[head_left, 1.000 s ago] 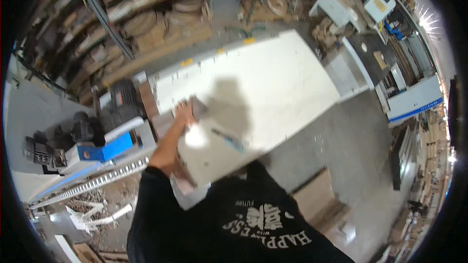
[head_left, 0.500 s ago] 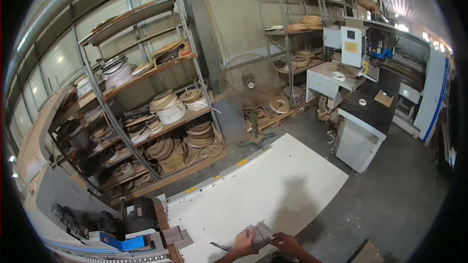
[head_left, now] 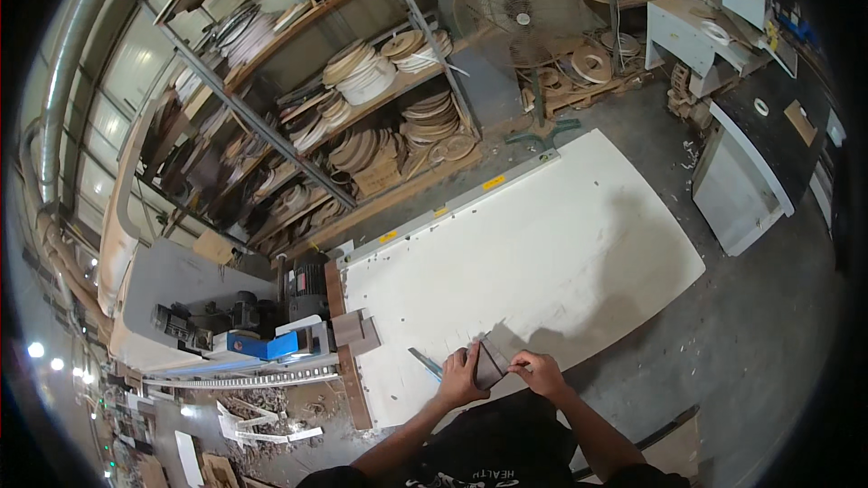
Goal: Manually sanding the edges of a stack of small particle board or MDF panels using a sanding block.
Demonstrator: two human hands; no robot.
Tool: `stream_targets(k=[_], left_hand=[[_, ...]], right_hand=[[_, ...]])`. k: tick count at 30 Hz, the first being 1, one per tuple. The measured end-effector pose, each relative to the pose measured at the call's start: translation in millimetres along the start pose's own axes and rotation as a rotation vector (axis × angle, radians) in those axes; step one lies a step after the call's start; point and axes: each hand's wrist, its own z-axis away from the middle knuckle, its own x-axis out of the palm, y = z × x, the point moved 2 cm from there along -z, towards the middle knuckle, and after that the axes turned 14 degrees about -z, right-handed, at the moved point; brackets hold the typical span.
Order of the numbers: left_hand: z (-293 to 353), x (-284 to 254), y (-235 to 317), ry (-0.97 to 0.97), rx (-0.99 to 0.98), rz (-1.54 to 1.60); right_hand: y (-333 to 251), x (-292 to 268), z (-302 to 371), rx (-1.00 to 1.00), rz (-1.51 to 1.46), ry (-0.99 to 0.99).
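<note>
At about six o'clock in the view, both hands meet over the near edge of a large white rectangular board (head_left: 533, 253) that lies flat and fills the middle of the scene. The left hand (head_left: 459, 378) has its fingers curled round the left side of a small dark, flat, folded sheet (head_left: 490, 363), which stands tilted up off the board; the right hand (head_left: 537, 370) pinches the sheet's right edge between thumb and fingertips. Just beside the left hand, toward nine o'clock of it, a thin blue-grey strip-like tool (head_left: 423, 361) lies on the board, touching the surface; whether the hand touches it cannot be told. A small pair of brown wooden blocks (head_left: 354, 330) sits at the board's left edge, at about eight o'clock from the board's middle. Left of that, at nine o'clock, stands a grey machine with a blue part (head_left: 262, 343). From eleven to twelve o'clock runs a metal shelving rack stacked with coiled rolls of edge banding (head_left: 362, 108), and a round pedestal fan (head_left: 515, 9) stands at one o'clock.
</note>
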Motion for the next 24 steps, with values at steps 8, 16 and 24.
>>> stream_targets(k=[8, 16, 24], left_hand=[[-51.8, 35.8, -4.2, -0.101, -0.001, -0.016], [-97.5, 66.4, -37.8, -0.107, 0.112, -0.153], [-72.0, 28.1, -163.7, 0.370, 0.004, 0.016]], right_hand=[[8.5, -35.6, 11.0, 0.176, 0.156, -0.052], [68.8, -101.1, 117.9, 0.426, 0.427, 0.405], [114.4, -125.3, 336.4, 0.915, 0.539, 0.566]])
